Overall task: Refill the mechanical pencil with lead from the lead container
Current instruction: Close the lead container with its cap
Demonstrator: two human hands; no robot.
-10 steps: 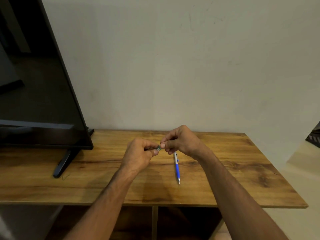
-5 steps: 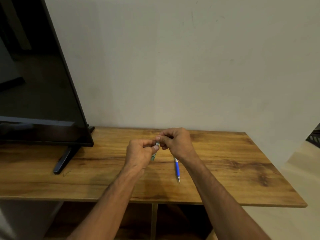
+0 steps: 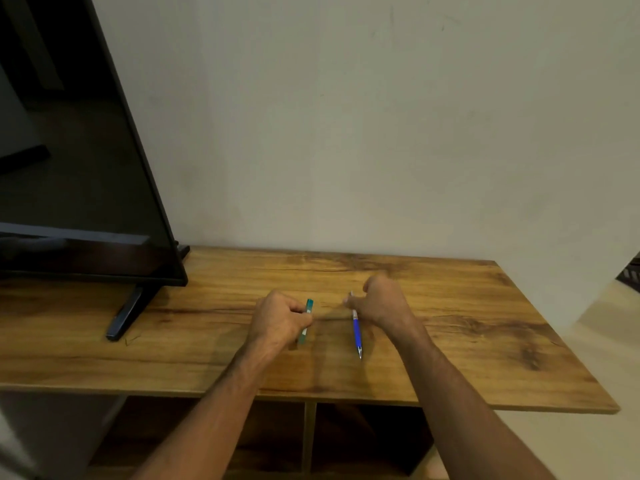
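Observation:
My left hand (image 3: 277,318) is closed around a slim green lead container (image 3: 306,320), which stands tilted with its lower end near the wooden table (image 3: 467,341). A blue and white mechanical pencil (image 3: 356,329) lies on the table, tip pointing toward me. My right hand (image 3: 382,303) hovers just right of the pencil's far end, thumb and forefinger pinched together. Whether anything thin sits in that pinch is too small to see. A gap of bare wood separates the two hands.
A large black TV (image 3: 79,168) stands on the table's left part, with its foot (image 3: 126,315) reaching toward the front. A plain wall backs the table. The table's right edge drops off to the floor, and open shelf compartments lie beneath the top.
The hands, which were joined at the container's top, have pulled apart. The right hand moved right, over the pencil's far end, and the left hand lowered the container toward the table.

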